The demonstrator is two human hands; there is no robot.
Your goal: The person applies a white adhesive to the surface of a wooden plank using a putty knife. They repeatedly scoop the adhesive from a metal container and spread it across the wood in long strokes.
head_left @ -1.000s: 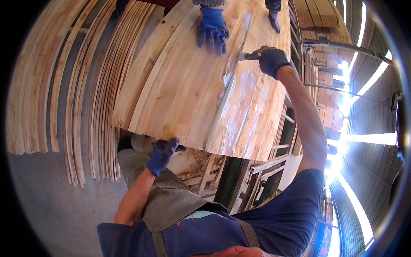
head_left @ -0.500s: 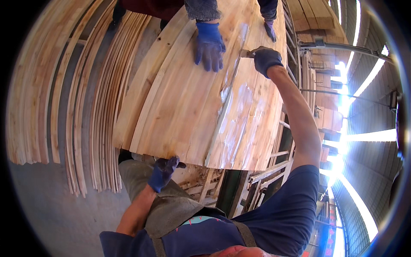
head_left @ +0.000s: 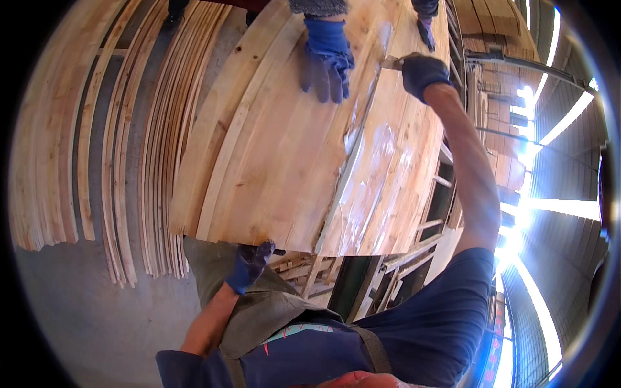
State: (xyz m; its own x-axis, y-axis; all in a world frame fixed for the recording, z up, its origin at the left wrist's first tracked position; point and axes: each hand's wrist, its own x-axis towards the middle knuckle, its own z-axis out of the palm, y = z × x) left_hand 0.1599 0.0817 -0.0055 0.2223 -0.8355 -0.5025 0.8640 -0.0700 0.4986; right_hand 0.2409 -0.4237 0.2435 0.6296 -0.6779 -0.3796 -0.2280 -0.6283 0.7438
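Note:
My right hand (head_left: 425, 75), in a dark blue coated glove, is closed round a scraper (head_left: 391, 63). Its short flat blade meets the far part of a panel (head_left: 278, 174) made of joined wooden boards. Wet whitish glue (head_left: 362, 181) is smeared along a raised seam and over the boards to its right. At the panel's near edge my left hand (head_left: 251, 264), gloved too, is closed on the rim with a fingertip on top; its lower fingers are partly hidden. Across from me, a co-worker's blue-gloved hand (head_left: 328, 64) hovers over or rests on the panel.
The co-worker's other gloved hand (head_left: 426, 35) is at the far right edge. Long wooden strips (head_left: 165, 149) and wider planks (head_left: 48, 142) lie to the left. Below the panel is a rack (head_left: 414, 258); stacked timber (head_left: 501, 123) and a metal bar (head_left: 524, 63) stand right.
The view has shifted slightly, moving the panel's far part right and up in the picture. The co-worker's nearer hand has changed finger pose. My grips look the same.

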